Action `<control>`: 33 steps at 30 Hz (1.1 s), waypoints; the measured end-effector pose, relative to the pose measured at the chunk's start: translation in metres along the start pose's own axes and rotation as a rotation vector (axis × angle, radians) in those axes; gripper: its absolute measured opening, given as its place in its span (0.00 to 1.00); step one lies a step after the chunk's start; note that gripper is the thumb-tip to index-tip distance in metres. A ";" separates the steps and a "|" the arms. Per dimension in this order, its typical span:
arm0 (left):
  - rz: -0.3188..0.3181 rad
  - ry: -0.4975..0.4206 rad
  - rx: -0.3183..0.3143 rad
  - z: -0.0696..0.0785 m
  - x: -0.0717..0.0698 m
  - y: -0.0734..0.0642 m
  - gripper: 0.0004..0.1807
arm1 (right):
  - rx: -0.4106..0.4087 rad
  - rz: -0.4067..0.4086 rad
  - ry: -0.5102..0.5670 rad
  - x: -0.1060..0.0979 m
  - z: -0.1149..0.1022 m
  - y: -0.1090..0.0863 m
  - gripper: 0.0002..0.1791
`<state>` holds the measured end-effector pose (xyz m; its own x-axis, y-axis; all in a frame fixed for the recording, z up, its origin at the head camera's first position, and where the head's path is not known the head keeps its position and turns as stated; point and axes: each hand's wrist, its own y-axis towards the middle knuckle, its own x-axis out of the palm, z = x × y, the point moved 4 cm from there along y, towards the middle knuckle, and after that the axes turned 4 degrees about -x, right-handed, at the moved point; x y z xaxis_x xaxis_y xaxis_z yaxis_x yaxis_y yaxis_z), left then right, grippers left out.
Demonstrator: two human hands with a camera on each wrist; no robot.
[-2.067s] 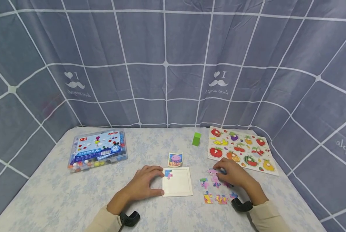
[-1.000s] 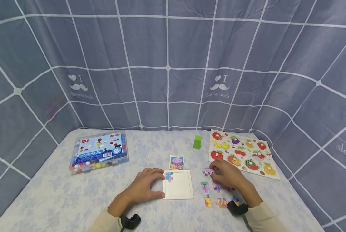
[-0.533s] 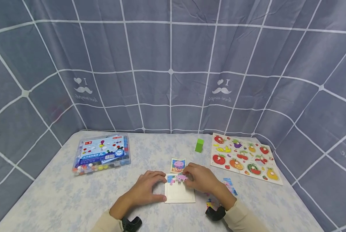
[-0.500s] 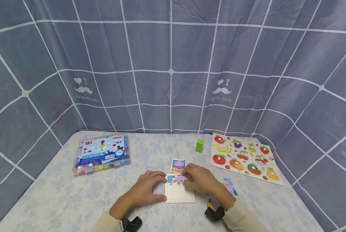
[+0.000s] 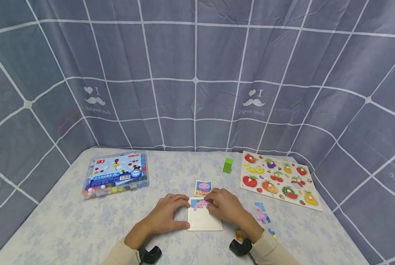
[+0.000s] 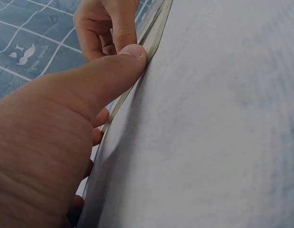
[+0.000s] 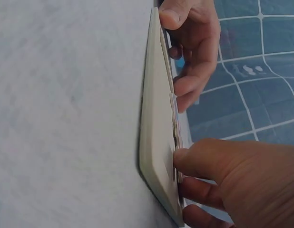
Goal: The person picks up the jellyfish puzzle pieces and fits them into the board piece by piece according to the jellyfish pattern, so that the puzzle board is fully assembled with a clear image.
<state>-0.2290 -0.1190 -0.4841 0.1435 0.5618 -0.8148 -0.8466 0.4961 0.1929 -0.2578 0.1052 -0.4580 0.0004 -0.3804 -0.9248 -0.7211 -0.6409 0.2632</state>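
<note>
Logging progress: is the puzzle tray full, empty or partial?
Partial: jigsaw pieces along the far side of the puzzle tray; near side bare.

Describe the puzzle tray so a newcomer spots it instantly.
On the pale table, the fruit board lies at right. Left of it and nearer the person, the left hand touches the puzzle tray: square and mostly bare cream, unlike the smaller, colourful picture card just beyond it.

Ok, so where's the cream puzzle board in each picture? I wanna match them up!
Head: the puzzle board is below the middle, between the left hand and right hand.
Left wrist: just a thin pale strip near the top middle.
Right wrist: a tall slab down the middle, seen nearly edge-on.
Shared landmark: the left hand, at the board's edge in all three.
</note>
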 end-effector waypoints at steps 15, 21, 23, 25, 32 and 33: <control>0.003 0.004 0.001 -0.001 0.000 0.000 0.29 | 0.041 -0.033 0.025 0.001 0.000 0.000 0.12; 0.001 0.003 0.005 -0.001 0.000 0.001 0.29 | -0.017 -0.028 0.038 0.000 -0.001 -0.002 0.13; -0.001 0.001 0.002 -0.001 0.000 0.001 0.29 | -0.038 -0.031 0.033 0.001 -0.001 -0.002 0.12; -0.003 0.002 0.000 -0.002 0.001 0.001 0.29 | -0.048 -0.037 0.030 0.002 -0.001 -0.002 0.12; -0.002 0.004 0.001 -0.002 0.001 0.001 0.29 | -0.051 -0.037 0.036 0.002 -0.001 -0.002 0.11; -0.002 0.003 0.000 -0.002 0.001 0.001 0.29 | -0.051 -0.038 0.036 0.002 -0.001 -0.002 0.11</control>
<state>-0.2309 -0.1194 -0.4859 0.1435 0.5590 -0.8167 -0.8465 0.4968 0.1913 -0.2554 0.1053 -0.4600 0.0528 -0.3782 -0.9242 -0.6839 -0.6881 0.2425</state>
